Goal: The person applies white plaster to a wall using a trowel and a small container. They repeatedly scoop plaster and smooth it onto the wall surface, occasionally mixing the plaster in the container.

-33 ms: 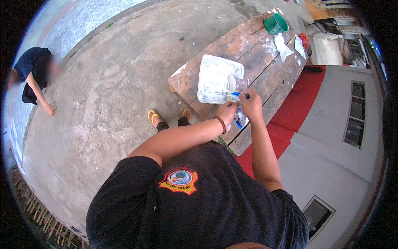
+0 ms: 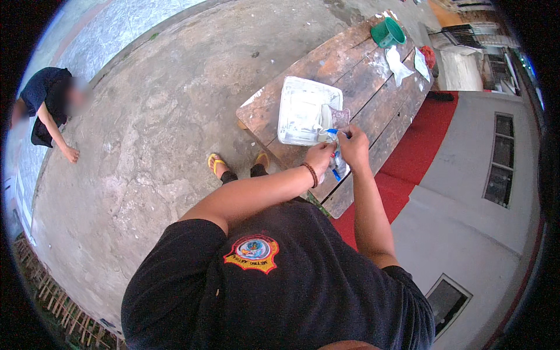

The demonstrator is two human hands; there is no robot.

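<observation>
Above the near part of a wooden table (image 2: pixel 361 64), my two hands are close together. My left hand (image 2: pixel 320 157), with a brown bead bracelet on its wrist, is closed on a crumpled, whitish see-through plastic packet (image 2: pixel 342 169) with blue and red parts. My right hand (image 2: pixel 354 147) pinches the packet's upper end, where a blue piece (image 2: pixel 332 131) shows by the fingertips. Fingers hide much of the packet. Just beyond them stands a white rectangular plastic tub (image 2: pixel 294 119), smeared white inside. A see-through pinkish bag (image 2: pixel 340 118) lies at its right side.
On the table's far end stand a green bucket (image 2: pixel 385 35), white plastic sheets (image 2: pixel 398 67) and a red object (image 2: pixel 429 57). Another person (image 2: pixel 49 102) bends over at the far left. A red-and-grey wall (image 2: pixel 455 157) runs along the right. Yellow sandals (image 2: pixel 216 158) show below the table's left edge.
</observation>
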